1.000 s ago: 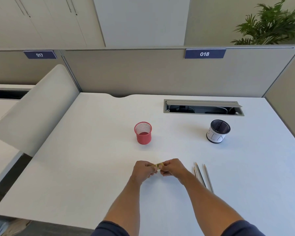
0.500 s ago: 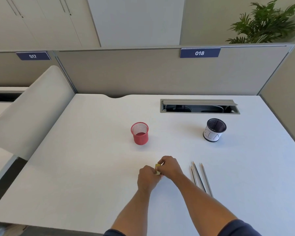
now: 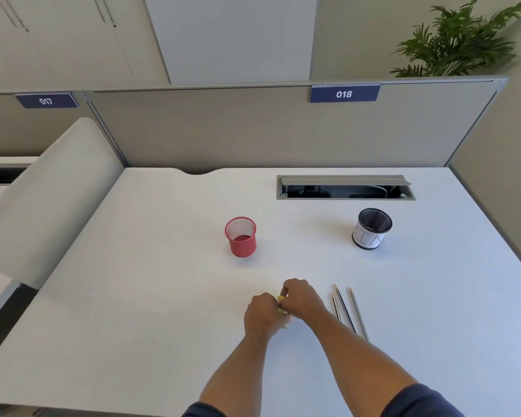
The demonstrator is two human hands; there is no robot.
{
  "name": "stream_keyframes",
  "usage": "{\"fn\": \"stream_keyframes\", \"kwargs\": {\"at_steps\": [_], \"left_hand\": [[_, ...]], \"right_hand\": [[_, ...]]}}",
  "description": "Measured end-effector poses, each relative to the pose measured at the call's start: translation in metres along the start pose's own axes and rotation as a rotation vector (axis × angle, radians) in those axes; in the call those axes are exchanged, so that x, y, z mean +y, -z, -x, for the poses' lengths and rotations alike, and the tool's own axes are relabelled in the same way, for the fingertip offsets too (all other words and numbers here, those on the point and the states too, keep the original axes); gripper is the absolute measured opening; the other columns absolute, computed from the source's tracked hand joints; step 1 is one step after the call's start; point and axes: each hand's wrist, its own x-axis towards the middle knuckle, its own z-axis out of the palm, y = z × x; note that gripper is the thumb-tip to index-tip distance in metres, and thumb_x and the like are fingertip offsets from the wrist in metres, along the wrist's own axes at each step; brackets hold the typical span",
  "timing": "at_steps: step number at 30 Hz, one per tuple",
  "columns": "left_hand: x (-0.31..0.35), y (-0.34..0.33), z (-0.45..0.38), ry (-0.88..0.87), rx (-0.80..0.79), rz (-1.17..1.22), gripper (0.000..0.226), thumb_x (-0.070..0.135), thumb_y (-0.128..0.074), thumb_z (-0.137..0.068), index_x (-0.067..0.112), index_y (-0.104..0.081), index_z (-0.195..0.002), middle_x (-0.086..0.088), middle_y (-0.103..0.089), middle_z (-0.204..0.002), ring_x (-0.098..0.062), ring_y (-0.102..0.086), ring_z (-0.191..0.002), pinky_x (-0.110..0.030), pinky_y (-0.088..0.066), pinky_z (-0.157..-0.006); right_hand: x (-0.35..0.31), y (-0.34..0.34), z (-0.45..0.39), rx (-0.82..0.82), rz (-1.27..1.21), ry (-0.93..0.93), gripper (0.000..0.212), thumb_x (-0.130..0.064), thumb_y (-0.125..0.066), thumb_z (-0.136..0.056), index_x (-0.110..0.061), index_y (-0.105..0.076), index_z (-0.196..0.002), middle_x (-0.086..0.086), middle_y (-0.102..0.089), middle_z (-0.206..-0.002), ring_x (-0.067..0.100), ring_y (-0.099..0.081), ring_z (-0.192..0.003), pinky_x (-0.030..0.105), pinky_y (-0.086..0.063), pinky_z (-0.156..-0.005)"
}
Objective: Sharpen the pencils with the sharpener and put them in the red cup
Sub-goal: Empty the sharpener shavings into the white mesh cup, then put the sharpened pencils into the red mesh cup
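Note:
My left hand (image 3: 260,314) and my right hand (image 3: 302,297) are pressed together low over the white desk (image 3: 163,296), both closed around a small yellow item (image 3: 282,303). It looks like a pencil held in a sharpener, but the fingers hide most of it. A short yellowish end (image 3: 285,325) shows just below my hands. Three grey pencils (image 3: 347,311) lie side by side on the desk right of my right wrist, tips pointing away. The red mesh cup (image 3: 241,237) stands upright beyond my hands and slightly to the left, with no pencils in it.
A black mesh cup with a white paper band (image 3: 371,229) stands at the right rear. Behind it is an open cable slot (image 3: 345,188) in the desk. Grey partition panels (image 3: 253,130) close off the back and the right side. A curved white divider (image 3: 42,200) borders the left edge.
My hands have closed in on each other and turned, the right hand now sitting above the left. The held item has swung from lying crosswise to pointing away from me. The camera shifted slightly.

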Motion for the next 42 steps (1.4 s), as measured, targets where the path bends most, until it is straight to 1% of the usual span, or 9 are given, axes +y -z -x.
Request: {"fn": "stream_keyframes", "kwargs": {"at_steps": [6, 10, 13, 16, 22, 27, 31, 37, 42], "left_hand": [[0.001, 0.006, 0.002, -0.056, 0.002, -0.075, 0.030, 0.044, -0.067, -0.069, 0.020, -0.053, -0.059, 0.008, -0.055, -0.056, -0.012, -0.053, -0.054, -0.021, -0.035, -0.047], [0.004, 0.006, 0.005, -0.133, 0.075, -0.179, 0.038, 0.051, -0.062, -0.076, 0.022, -0.045, -0.058, 0.008, -0.050, -0.058, -0.013, -0.051, -0.058, -0.024, -0.033, -0.049], [0.008, 0.000, 0.006, -0.199, 0.151, -0.163, 0.038, 0.054, -0.060, -0.078, 0.023, -0.043, -0.062, 0.008, -0.050, -0.069, -0.014, -0.053, -0.066, -0.026, -0.040, -0.057], [0.015, -0.010, 0.006, -0.270, 0.213, -0.167, 0.038, 0.060, -0.058, -0.080, 0.023, -0.052, -0.077, 0.006, -0.056, -0.081, -0.016, -0.058, -0.073, -0.027, -0.043, -0.062], [0.052, -0.037, 0.009, -0.309, 0.172, -0.211, 0.042, 0.058, -0.051, -0.088, 0.017, -0.057, -0.081, 0.002, -0.063, -0.084, -0.021, -0.061, -0.079, -0.033, -0.044, -0.069], [0.080, -0.057, 0.014, -0.195, 0.006, -0.166, 0.027, 0.043, -0.056, -0.085, 0.017, -0.053, -0.079, 0.003, -0.058, -0.077, -0.023, -0.064, -0.081, -0.029, -0.040, -0.060], [0.092, -0.067, 0.018, -0.126, -0.052, -0.142, 0.028, 0.044, -0.059, -0.084, 0.018, -0.050, -0.078, 0.004, -0.049, -0.071, -0.023, -0.060, -0.077, -0.027, -0.042, -0.062], [0.103, -0.074, 0.021, -0.096, -0.077, -0.100, 0.026, 0.037, -0.055, -0.084, 0.022, -0.042, -0.067, 0.006, -0.051, -0.070, -0.021, -0.062, -0.079, -0.024, -0.040, -0.062], [0.107, -0.073, 0.021, -0.101, -0.094, -0.094, 0.014, 0.032, -0.056, -0.078, 0.023, -0.047, -0.071, 0.009, -0.045, -0.066, -0.021, -0.059, -0.074, -0.024, -0.044, -0.062]], "right_hand": [[0.002, 0.003, 0.002, -0.043, 0.067, 0.046, 0.023, -0.022, -0.059, -0.072, -0.021, -0.067, -0.094, -0.003, -0.068, -0.089, 0.018, -0.067, -0.083, 0.024, -0.044, -0.055], [0.008, 0.008, 0.003, -0.031, 0.079, 0.064, 0.023, -0.037, -0.063, -0.075, -0.022, -0.069, -0.091, -0.004, -0.070, -0.092, 0.017, -0.067, -0.084, 0.030, -0.053, -0.065], [0.019, 0.013, 0.004, 0.024, 0.050, 0.064, 0.025, -0.044, -0.064, -0.078, -0.022, -0.070, -0.088, -0.006, -0.070, -0.089, 0.016, -0.067, -0.081, 0.031, -0.054, -0.068], [0.032, 0.022, 0.005, 0.122, 0.016, 0.039, 0.026, -0.048, -0.061, -0.086, -0.024, -0.069, -0.093, -0.009, -0.066, -0.083, 0.014, -0.064, -0.077, 0.028, -0.048, -0.064], [0.055, 0.040, 0.011, 0.344, 0.038, -0.111, 0.016, -0.023, -0.049, -0.094, -0.017, -0.063, -0.097, 0.000, -0.069, -0.088, 0.023, -0.064, -0.079, 0.030, -0.050, -0.064], [0.073, 0.045, 0.018, 0.349, 0.054, -0.252, 0.016, -0.009, -0.049, -0.081, -0.015, -0.062, -0.088, 0.000, -0.065, -0.079, 0.023, -0.061, -0.071, 0.029, -0.048, -0.059], [0.085, 0.047, 0.023, 0.334, 0.071, -0.311, 0.012, -0.008, -0.051, -0.081, -0.015, -0.050, -0.071, -0.001, -0.055, -0.069, 0.025, -0.057, -0.068, 0.027, -0.037, -0.052], [0.092, 0.044, 0.024, 0.344, 0.077, -0.332, 0.020, -0.007, -0.050, -0.081, -0.017, -0.043, -0.066, 0.000, -0.053, -0.067, 0.026, -0.054, -0.065, 0.026, -0.035, -0.050], [0.092, 0.044, 0.023, 0.338, 0.081, -0.318, 0.015, -0.004, -0.050, -0.077, -0.016, -0.047, -0.068, 0.001, -0.055, -0.067, 0.026, -0.055, -0.065, 0.027, -0.040, -0.053]]}}
